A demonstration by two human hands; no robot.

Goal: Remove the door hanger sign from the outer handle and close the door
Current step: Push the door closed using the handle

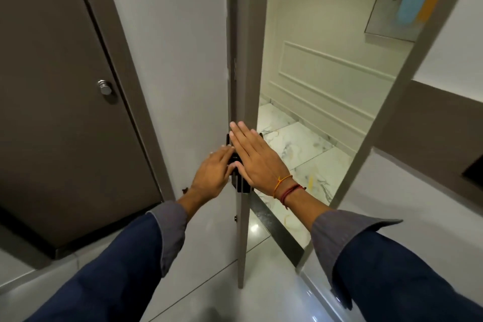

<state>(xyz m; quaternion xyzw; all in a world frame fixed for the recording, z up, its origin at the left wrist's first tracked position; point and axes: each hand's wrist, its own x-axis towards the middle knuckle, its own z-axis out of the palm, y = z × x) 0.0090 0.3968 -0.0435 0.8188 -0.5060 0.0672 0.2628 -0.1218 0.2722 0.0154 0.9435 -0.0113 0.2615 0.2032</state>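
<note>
Both hands are at the edge of the open door (pixel 241 73). My right hand (pixel 257 158) lies flat and open, fingers straight, over the black lock hardware (pixel 241 185). My left hand (pixel 213 175) reaches the same black piece; whether it grips, I cannot tell. No hanger sign shows; my hands hide the handle.

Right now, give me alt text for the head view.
Both hands, left hand and right hand, reach to the black lock hardware on the edge of an ajar white door. Beyond it, a marble floor; no hanger sign visible.
</note>
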